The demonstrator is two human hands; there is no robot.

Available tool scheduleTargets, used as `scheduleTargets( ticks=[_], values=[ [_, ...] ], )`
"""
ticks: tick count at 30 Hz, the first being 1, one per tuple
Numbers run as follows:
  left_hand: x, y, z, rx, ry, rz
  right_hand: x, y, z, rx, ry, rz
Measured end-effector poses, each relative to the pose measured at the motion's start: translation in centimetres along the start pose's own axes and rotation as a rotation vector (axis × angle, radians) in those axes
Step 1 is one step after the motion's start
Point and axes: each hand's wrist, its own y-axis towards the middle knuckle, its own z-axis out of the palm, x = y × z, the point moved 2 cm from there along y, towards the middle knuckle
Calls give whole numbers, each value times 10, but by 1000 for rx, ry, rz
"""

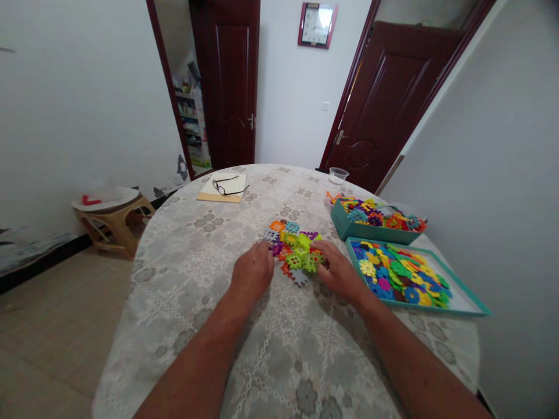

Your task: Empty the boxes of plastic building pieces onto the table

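A cluster of interlocking plastic building pieces (pixel 300 256) in lime green, orange, purple, blue and grey lies on the patterned tablecloth. At its left edge, my left hand (pixel 254 266) has its fingers curled together against a purple piece; the fingertips are partly hidden. From the right, my right hand (pixel 335 266) grips the lime-green side of the cluster, thumb below and fingers above. Whether every piece in the cluster is joined I cannot tell.
To the right stand a teal box (pixel 371 230) heaped with colourful pieces and a shallow teal tray (pixel 465 291) of flat gear-shaped pieces. Eyeglasses (pixel 225 189) rest on a notebook (pixel 209 198) at the far left. A clear plastic bowl (pixel 338 176) sits at the back edge.
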Motion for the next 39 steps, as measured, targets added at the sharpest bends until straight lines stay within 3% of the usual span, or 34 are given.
scheduleTargets(
  ticks=[5, 11, 18, 22, 25, 29, 34, 39],
  values=[
    [4, -3, -12, -6, -180, -94, 2, -7, 22, 141, 26, 79],
    [9, -4, -2, 6, -442, -106, -1, -3, 11, 73, 146, 174],
    [4, -5, 11, 56, -603, -31, 11, -2, 14, 186, 718, 325],
    [-8, -12, 15, 188, -748, 59, 25, -8, 35, 206, 792, 352],
    [-14, -17, 14, 216, -718, 124, 30, -10, 46, 187, 826, 365],
    [-12, -18, 11, 151, -613, 86, 29, -8, 39, 167, 694, 382],
    [2, -10, 9, 68, -585, -19, 21, -7, 17, 50, 135, 238],
    [9, -8, 15, 166, -629, 66, 25, -13, 29, 205, -100, 202]
  ],
)
